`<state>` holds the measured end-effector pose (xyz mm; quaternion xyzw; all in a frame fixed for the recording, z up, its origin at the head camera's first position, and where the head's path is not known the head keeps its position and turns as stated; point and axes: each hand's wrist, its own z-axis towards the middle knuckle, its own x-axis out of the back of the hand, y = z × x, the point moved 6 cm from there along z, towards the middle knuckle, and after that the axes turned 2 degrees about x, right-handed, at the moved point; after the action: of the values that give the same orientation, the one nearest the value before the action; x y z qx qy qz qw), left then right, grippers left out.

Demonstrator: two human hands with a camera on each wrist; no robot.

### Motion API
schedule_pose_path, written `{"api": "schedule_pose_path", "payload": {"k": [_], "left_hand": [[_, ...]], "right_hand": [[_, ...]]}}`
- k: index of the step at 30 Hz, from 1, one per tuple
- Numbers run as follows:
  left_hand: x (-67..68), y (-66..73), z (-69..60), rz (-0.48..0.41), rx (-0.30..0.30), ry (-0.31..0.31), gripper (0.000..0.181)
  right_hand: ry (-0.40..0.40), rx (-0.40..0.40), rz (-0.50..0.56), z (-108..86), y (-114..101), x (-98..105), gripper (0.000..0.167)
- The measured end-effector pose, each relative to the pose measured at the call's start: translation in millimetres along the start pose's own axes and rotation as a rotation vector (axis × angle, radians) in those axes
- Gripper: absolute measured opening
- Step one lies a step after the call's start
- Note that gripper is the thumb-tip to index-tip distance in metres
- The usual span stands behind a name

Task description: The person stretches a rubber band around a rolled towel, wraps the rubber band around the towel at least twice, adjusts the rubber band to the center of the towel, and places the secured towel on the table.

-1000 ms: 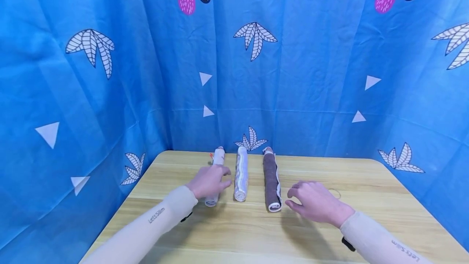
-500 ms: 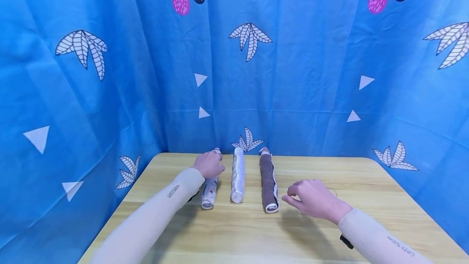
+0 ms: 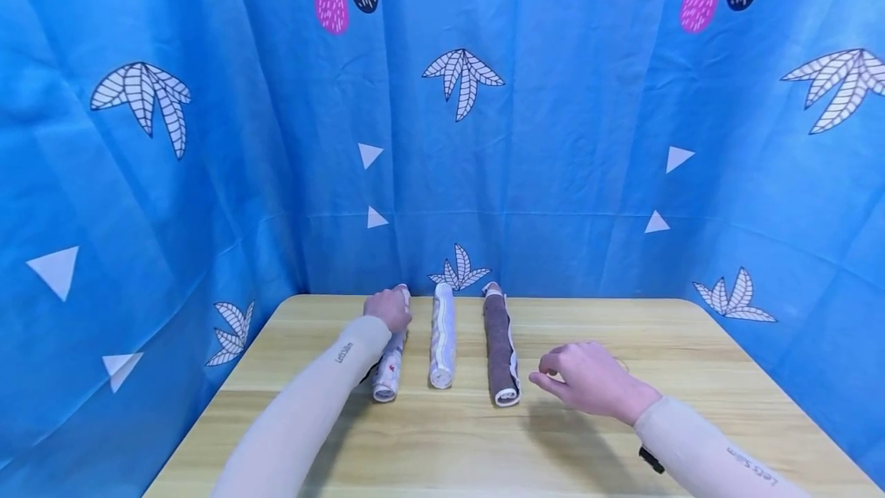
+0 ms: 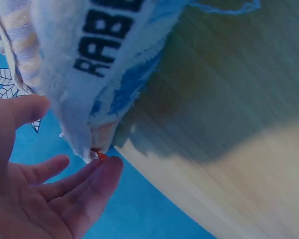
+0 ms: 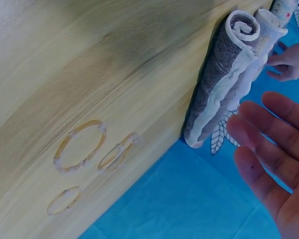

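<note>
Three rolled towels lie side by side on the table. At the far end of the left one, a white printed towel (image 3: 389, 375), is my left hand (image 3: 389, 309). In the left wrist view its loosely bent fingers (image 4: 97, 191) are at the towel's tip, by a small orange-red bit (image 4: 100, 155); whether they touch it is unclear. The middle towel (image 3: 443, 344) is pale with a wavy white edge. The right one is a brown towel (image 3: 501, 348) with white trim. My right hand (image 3: 594, 379) hovers to its right, fingers relaxed and holding nothing.
Several thin tan rubber bands, among them a rubber band (image 5: 79, 145), lie on the wooden table (image 3: 442, 452) near the right hand. A blue patterned curtain (image 3: 553, 137) hangs behind and beside the table.
My left hand has slid away from me along the left towel to its far end, uncovering the near part. The right hand stays nearly in place; the head view has shifted slightly.
</note>
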<state>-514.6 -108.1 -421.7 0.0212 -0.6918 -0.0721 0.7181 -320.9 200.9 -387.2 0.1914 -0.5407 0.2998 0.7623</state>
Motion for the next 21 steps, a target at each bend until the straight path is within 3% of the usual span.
{"api": "schedule_pose_path", "payload": {"k": [7,14,21], "left_hand": [[-8.9,-6.5,1.2,-0.067,0.019,-0.023,0.042],[-10.3,-9.3,-0.8,-0.061,0.039,-0.021,0.058],[-8.4,-17.4,-8.1,-0.205,0.139,-0.041,0.058]], "right_hand": [[0.004,-0.004,0.005,-3.5,0,-1,0.02],[0.002,-0.01,0.01,-5.1,0,-3,0.025],[-0.004,-0.009,0.014,-6.1,0,-4,0.029]]}}
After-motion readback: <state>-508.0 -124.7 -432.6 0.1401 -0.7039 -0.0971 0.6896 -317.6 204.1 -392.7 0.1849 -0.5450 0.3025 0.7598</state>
